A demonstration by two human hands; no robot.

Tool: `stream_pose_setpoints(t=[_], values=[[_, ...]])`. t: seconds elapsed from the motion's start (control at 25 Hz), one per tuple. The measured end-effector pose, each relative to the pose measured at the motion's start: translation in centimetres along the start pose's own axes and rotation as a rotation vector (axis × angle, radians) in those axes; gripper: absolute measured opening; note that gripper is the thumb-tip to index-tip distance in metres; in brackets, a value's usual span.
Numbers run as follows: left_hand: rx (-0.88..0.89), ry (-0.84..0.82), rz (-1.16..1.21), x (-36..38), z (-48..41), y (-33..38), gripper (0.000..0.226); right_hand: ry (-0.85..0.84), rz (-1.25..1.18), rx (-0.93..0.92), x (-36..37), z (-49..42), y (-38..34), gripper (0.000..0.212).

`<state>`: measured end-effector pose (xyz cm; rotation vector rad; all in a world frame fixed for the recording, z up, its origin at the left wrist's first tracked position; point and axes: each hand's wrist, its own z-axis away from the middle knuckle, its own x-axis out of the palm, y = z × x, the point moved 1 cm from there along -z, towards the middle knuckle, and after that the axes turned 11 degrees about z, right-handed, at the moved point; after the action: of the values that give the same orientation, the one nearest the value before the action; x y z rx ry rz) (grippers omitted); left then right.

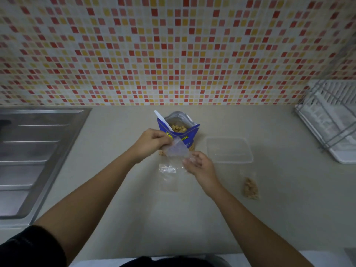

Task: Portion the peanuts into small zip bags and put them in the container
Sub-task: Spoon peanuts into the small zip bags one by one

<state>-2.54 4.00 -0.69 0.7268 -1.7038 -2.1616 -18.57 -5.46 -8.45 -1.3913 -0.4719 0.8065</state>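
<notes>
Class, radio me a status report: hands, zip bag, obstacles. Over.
Empty zip bag pinched by left hand and right hand, before open peanut bag. One filled bag on counter, outside the container. Beneath, spare bags.

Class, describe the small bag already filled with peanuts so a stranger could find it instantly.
Start at the wire dish rack on the right. Left of it sits a clear container; nearer the person lies the filled zip bag. Unlike the empty bags, it bulges with peanuts.

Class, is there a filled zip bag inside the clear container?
No: the clear container holds nothing, and the one filled zip bag lies on the counter outside it.
</notes>
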Motion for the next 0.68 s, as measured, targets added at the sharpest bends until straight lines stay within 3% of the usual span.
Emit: stream_pose_setpoints(t=[0.08,0.16,0.28,0.44,0.6,0.68], values=[[0.020,0.011,0.036,-0.5,-0.2,0.8,0.021,0.047,-0.053,-0.019,-1.4,-1.0,-1.3,0.025],[0.104,0.013,-0.106,-0.7,-0.5,1.5,0.012,0.049,-0.098,-0.059,-2.5,-1.8,-2.8,0.026],[0.164,0.049,-0.122,-0.4,-0.9,2.6,0.015,0.023,-0.116,-0.117,-3.9,-2.9,-4.6,0.030],[0.121,0.072,0.063,0.0,-1.6,3.6,0.026,0.075,-0.038,-0.188,-5.2,-4.0,-5.9,0.031],[0.090,0.135,0.007,0.3,-2.5,3.9,0.017,0.161,-0.118,-0.148,-5.6,-4.7,-6.5,0.033],[0.069,0.170,0.026,0.3,-3.1,4.3,0.014,0.212,-0.005,-0.161,-5.6,-5.2,-6.5,0.037]])
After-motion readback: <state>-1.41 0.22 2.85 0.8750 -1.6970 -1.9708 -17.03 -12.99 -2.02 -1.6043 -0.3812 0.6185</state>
